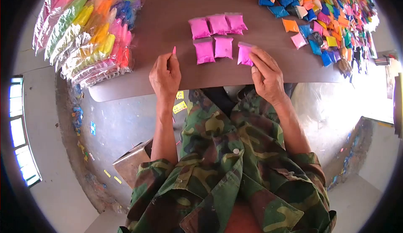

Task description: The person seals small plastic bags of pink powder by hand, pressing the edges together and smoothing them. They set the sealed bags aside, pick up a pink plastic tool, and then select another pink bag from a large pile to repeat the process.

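Near the table's front edge, my left hand is closed in a pinch on a small pointed pink piece, whose tip sticks up above the fingers; its kind is not clear. My right hand grips the right side of a small pink packet between thumb and fingers, at the table surface. Left of that packet lie two like it, a pink packet and another pink packet. Behind them, three more pink packets form a row, edges touching or overlapping.
Clear plastic bags of long coloured pieces are heaped on the brown table at the left. A large pile of small packets in many colours covers the right side. A cardboard box stands on the floor by my left arm.
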Motion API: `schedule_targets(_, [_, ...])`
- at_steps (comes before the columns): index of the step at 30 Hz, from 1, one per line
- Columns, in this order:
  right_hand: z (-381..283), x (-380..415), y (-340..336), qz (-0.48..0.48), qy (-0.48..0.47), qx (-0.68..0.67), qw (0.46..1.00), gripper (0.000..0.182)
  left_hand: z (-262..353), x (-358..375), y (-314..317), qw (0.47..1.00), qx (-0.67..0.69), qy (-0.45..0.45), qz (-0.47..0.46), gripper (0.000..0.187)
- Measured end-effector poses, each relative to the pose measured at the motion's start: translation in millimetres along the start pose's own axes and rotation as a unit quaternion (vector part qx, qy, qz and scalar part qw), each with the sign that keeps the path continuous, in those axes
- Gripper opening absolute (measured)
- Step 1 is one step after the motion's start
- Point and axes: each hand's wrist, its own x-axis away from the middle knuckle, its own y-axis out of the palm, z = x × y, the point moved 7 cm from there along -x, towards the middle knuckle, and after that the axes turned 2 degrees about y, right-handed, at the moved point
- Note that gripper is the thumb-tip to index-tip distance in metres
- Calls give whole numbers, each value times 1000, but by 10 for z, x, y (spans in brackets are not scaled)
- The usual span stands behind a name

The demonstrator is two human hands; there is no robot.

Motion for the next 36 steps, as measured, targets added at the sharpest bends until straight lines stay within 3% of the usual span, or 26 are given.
schedule_targets(5, [-138,-5,79,-57,-33,93,993,43,-27,8,8,1000,-16,2,-7,11])
schedule_targets(11, [-124,-30,104,-65,-36,105,992,48,24,-1,25,999,-28,-8,-15,6])
schedule_targets(23, [-70,-11,9,-34,6,6,999,52,-15,24,39,999,-39,2,-22,11])
schedule_targets(36, [-74,-84,136,-39,-8,67,997,43,-11,2,44,998,-50,-18,-36,12])
